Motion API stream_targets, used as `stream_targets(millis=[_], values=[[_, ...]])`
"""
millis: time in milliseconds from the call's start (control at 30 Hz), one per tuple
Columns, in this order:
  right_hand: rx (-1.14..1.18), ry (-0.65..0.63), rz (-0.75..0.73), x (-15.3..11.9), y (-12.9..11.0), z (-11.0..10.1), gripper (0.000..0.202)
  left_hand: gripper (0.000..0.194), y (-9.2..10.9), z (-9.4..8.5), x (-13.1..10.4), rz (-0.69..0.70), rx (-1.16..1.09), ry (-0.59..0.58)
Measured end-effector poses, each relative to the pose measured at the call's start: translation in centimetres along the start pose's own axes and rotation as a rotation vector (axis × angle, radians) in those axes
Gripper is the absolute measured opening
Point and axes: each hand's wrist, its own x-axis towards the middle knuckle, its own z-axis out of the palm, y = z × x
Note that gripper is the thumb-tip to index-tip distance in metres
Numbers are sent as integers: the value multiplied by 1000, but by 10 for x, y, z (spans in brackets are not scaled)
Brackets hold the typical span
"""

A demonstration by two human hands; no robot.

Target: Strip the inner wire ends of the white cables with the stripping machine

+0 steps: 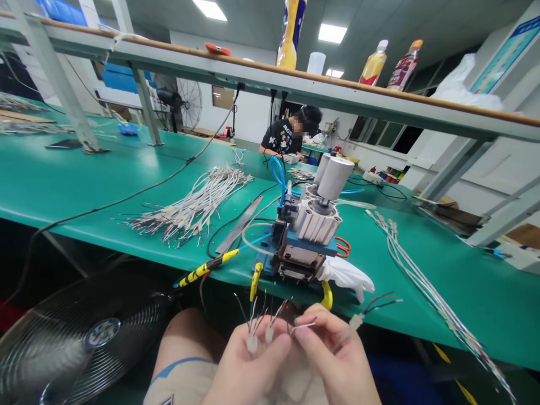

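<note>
My left hand (pixel 257 357) is closed around several thin wires with white connectors (pixel 252 343), their dark, red and white ends sticking up. My right hand (pixel 333 349) pinches a short white wire end (pixel 304 325) against the fingertips of the left. Another white connector (pixel 356 322), with red and black wires, sticks out beside the right hand. Both hands are over the lap, just in front of a pneumatic press (pixel 307 225) at the table's edge. A white cloth or bag (pixel 348 275) hangs at the press's right side.
On the green table (pixel 139 169) lie a pile of white cables (pixel 198 202), a metal ruler (pixel 240 225) and a long cable bundle (pixel 430 287). A fan (pixel 101 332) stands lower left. A shelf (pixel 253 73) with bottles crosses above. Another person (pixel 287 135) sits behind.
</note>
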Motion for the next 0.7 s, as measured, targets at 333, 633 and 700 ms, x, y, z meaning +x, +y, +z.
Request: stream_targets(millis=[333, 633, 700], values=[[-134, 45, -155, -7, 9, 0, 8, 49, 6, 11, 0, 18, -41, 64], [-54, 90, 33, -5, 22, 3, 14, 44, -3, 4, 3, 82, -9, 67], [-40, 77, 117, -6, 23, 3, 17, 43, 0, 6, 2, 83, 11, 84]])
